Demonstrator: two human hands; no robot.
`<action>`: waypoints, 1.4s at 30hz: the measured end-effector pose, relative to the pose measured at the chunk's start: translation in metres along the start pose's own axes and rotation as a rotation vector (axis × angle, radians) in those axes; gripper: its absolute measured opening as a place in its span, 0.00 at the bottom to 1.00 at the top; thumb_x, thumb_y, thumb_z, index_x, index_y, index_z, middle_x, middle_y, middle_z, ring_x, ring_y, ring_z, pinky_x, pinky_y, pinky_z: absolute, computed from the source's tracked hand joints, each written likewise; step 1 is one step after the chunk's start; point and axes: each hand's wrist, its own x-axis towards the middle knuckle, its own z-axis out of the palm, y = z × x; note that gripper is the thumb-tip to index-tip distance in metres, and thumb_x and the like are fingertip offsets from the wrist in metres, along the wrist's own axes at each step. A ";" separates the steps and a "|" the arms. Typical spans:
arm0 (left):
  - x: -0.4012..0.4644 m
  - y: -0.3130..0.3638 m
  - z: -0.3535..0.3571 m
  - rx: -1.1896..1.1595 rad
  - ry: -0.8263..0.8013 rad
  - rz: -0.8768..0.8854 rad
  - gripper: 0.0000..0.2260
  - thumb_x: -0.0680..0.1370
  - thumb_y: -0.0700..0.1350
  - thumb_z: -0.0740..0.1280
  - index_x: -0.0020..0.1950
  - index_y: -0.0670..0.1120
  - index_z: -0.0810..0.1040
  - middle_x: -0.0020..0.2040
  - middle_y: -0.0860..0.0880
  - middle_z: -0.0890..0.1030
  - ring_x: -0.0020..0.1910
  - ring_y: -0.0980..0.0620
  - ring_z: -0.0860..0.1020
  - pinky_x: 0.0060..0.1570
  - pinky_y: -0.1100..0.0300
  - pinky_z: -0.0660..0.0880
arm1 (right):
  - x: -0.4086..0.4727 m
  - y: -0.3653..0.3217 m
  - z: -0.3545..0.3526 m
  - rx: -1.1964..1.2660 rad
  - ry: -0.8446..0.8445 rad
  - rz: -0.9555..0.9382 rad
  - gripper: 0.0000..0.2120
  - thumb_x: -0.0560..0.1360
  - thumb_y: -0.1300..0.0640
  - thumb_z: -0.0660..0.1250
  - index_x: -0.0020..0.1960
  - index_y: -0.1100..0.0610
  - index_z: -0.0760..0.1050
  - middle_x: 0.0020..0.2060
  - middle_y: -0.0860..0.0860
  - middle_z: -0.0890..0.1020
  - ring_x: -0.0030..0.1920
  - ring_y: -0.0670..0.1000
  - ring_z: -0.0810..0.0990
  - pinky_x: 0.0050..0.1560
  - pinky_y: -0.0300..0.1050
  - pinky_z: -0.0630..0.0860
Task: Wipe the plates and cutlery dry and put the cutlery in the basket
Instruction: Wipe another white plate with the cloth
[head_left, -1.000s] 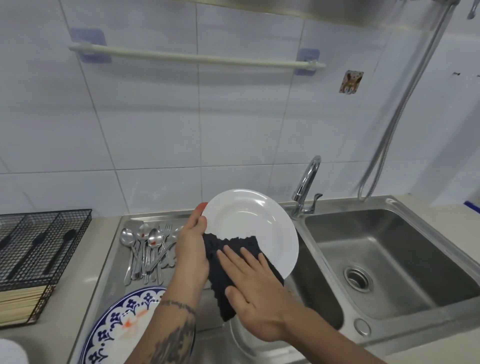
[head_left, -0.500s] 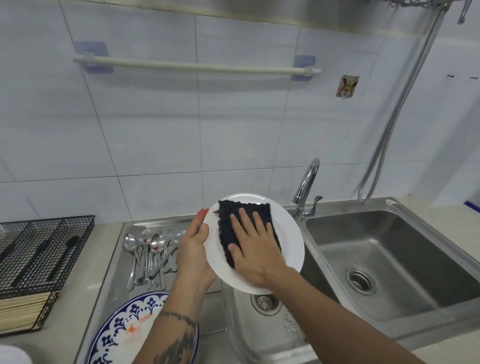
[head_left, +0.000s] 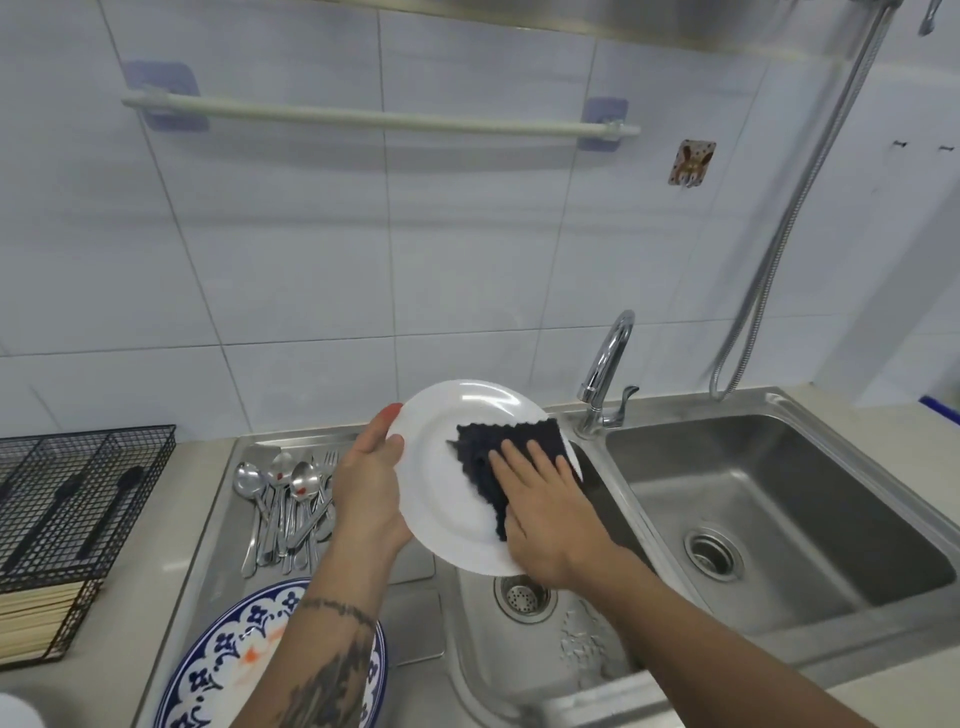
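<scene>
White plate (head_left: 452, 499), frame centre, tilted over sink: left hand (head_left: 371, 499) grips rim, right hand (head_left: 545, 519) flat, fingers straight, presses dark cloth (head_left: 498, 467) on face; wiping underway. Patterned plate (head_left: 244, 654) lower left, cutlery (head_left: 291, 499) on drainboard, not yet in basket (head_left: 78, 499) at left edge

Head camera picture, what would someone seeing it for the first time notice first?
First, the white plate held tilted above the small sink basin in the middle: the left hand grips its left rim while the right hand presses a dark cloth flat on its face. Next, the pile of spoons and forks on the draining board just left, and the blue patterned plate at the bottom.
</scene>
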 end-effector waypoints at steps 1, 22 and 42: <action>0.003 0.001 -0.002 0.001 0.016 0.016 0.19 0.79 0.32 0.58 0.68 0.42 0.76 0.58 0.39 0.80 0.52 0.39 0.79 0.52 0.45 0.78 | -0.010 -0.003 0.000 0.049 -0.030 -0.022 0.30 0.79 0.50 0.48 0.80 0.49 0.45 0.79 0.46 0.47 0.78 0.51 0.41 0.77 0.53 0.38; -0.029 -0.023 -0.034 0.885 -0.154 0.554 0.23 0.83 0.36 0.60 0.67 0.64 0.70 0.67 0.63 0.72 0.69 0.62 0.69 0.70 0.55 0.68 | -0.023 0.013 -0.023 0.179 0.606 -0.197 0.18 0.66 0.71 0.63 0.52 0.56 0.78 0.44 0.47 0.78 0.47 0.53 0.73 0.51 0.39 0.70; -0.041 -0.029 0.012 0.661 -0.321 0.305 0.23 0.81 0.33 0.63 0.69 0.57 0.72 0.44 0.50 0.86 0.47 0.54 0.83 0.53 0.60 0.77 | -0.038 -0.023 0.000 0.474 0.546 -0.074 0.33 0.72 0.71 0.54 0.76 0.56 0.63 0.77 0.49 0.60 0.78 0.50 0.50 0.76 0.42 0.48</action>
